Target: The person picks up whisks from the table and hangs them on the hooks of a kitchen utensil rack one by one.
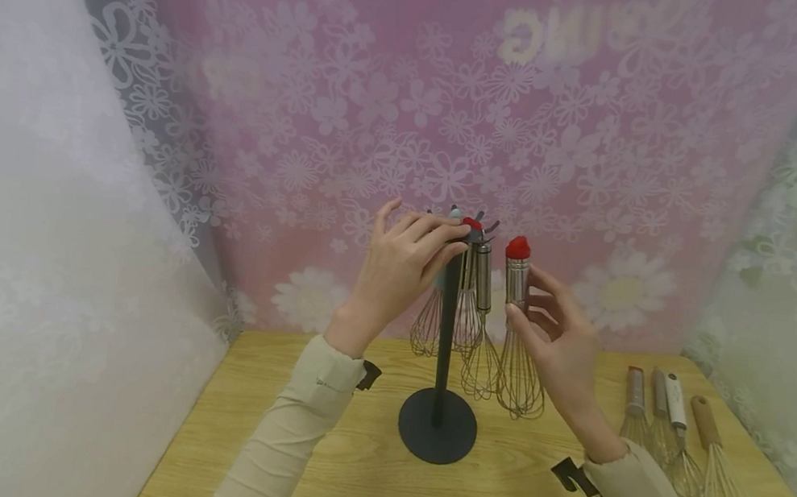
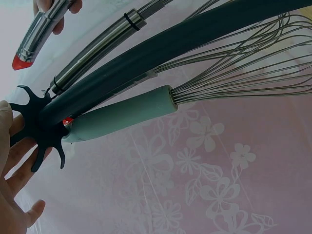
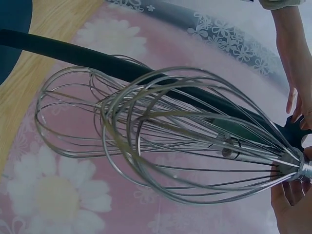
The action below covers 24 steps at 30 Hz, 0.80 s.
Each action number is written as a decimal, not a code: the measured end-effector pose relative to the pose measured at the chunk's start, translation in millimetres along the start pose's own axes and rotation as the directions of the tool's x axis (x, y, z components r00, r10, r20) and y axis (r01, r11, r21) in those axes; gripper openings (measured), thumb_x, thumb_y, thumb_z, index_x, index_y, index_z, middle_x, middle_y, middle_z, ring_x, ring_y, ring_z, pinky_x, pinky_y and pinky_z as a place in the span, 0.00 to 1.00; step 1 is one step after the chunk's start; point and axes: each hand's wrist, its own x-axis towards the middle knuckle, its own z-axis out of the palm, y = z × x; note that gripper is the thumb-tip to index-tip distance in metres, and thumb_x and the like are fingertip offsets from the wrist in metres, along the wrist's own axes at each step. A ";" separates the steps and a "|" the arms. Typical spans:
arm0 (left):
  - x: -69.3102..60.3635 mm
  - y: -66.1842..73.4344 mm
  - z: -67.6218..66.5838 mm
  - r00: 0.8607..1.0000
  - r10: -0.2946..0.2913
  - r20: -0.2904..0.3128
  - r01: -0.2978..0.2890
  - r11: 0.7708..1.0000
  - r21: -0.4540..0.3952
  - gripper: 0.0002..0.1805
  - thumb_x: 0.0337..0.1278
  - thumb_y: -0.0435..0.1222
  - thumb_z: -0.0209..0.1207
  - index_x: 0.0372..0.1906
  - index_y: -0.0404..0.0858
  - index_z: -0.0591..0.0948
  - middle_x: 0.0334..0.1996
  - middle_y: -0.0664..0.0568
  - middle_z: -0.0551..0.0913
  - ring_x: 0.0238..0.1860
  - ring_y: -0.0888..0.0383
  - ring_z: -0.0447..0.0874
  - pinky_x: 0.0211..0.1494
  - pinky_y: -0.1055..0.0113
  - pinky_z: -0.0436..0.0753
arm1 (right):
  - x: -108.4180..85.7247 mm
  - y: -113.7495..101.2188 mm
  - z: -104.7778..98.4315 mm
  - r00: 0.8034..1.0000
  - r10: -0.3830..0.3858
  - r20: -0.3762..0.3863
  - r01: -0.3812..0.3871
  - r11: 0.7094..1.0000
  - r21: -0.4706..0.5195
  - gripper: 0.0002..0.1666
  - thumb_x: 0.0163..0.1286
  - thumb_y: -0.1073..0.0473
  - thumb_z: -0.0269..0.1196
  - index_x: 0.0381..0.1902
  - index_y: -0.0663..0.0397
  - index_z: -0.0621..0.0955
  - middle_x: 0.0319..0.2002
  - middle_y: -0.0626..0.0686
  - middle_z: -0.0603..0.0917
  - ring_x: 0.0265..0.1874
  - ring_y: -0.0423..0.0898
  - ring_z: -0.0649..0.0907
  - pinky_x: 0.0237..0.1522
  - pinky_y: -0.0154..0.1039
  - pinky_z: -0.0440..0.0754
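My left hand (image 1: pixel 405 259) grips the hooked top of a dark whisk stand (image 1: pixel 444 350), thumb and index finger at the hub and the other fingers spread. My right hand (image 1: pixel 566 347) holds a metal whisk (image 1: pixel 516 279) with a red-tipped handle, upright with its wires down, just right of the stand. In the right wrist view its wires (image 3: pixel 161 195) overlap the whisks behind. A silver-handled whisk (image 1: pixel 484 278) and a whisk with a pale green handle (image 2: pixel 122 113) hang from the stand. Another hanging whisk is partly hidden behind the post.
Several whisks lie at the table's right side, among them one with a wooden handle (image 1: pixel 705 418) and one with a white handle (image 1: pixel 676 399). The stand's round base (image 1: pixel 436 447) rests on the wooden table (image 1: pixel 288 464). A pink flowered curtain (image 1: pixel 354 114) hangs behind.
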 end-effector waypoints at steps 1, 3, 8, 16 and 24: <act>0.2 0.0 -0.1 1.000 0.000 0.000 0.000 1.000 0.000 0.14 0.71 0.47 0.60 0.52 0.48 0.88 0.49 0.56 0.88 0.50 0.56 0.84 0.75 0.45 0.61 | 1.4 -1.0 1.0 1.000 -0.003 0.008 0.002 1.000 0.006 0.35 0.63 0.78 0.66 0.68 0.59 0.76 0.56 0.43 0.81 0.44 0.37 0.84 0.50 0.27 0.83; 0.5 0.0 -0.2 1.000 0.000 0.000 0.000 1.000 0.000 0.14 0.71 0.47 0.60 0.52 0.48 0.88 0.49 0.55 0.88 0.50 0.56 0.84 0.76 0.45 0.61 | 4.2 -3.1 2.9 1.000 -0.010 0.020 0.009 1.000 0.013 0.35 0.63 0.78 0.66 0.68 0.59 0.76 0.56 0.46 0.81 0.44 0.38 0.84 0.50 0.27 0.83; 0.4 -0.4 0.2 1.000 -0.001 0.002 0.001 1.000 -0.003 0.14 0.71 0.47 0.60 0.52 0.48 0.88 0.50 0.55 0.88 0.50 0.56 0.84 0.76 0.45 0.61 | 8.7 -7.4 6.5 0.999 -0.029 0.044 0.029 1.000 -0.002 0.34 0.63 0.77 0.67 0.67 0.60 0.77 0.55 0.54 0.82 0.42 0.37 0.84 0.47 0.26 0.83; 0.2 -0.6 0.4 1.000 -0.003 0.006 0.003 1.000 -0.001 0.14 0.71 0.47 0.60 0.52 0.48 0.88 0.49 0.55 0.88 0.50 0.56 0.84 0.76 0.45 0.61 | 11.1 -10.0 8.7 0.998 -0.032 0.054 0.035 0.998 -0.051 0.34 0.63 0.76 0.67 0.67 0.58 0.77 0.55 0.61 0.82 0.42 0.36 0.84 0.46 0.24 0.82; -0.1 -0.2 -0.6 1.000 -0.006 0.011 0.006 1.000 -0.007 0.14 0.71 0.47 0.60 0.52 0.47 0.88 0.49 0.55 0.88 0.51 0.56 0.84 0.76 0.46 0.61 | 14.3 -14.3 6.6 0.995 -0.045 0.084 0.052 0.995 -0.085 0.33 0.64 0.77 0.67 0.67 0.59 0.77 0.55 0.61 0.82 0.41 0.34 0.83 0.43 0.23 0.82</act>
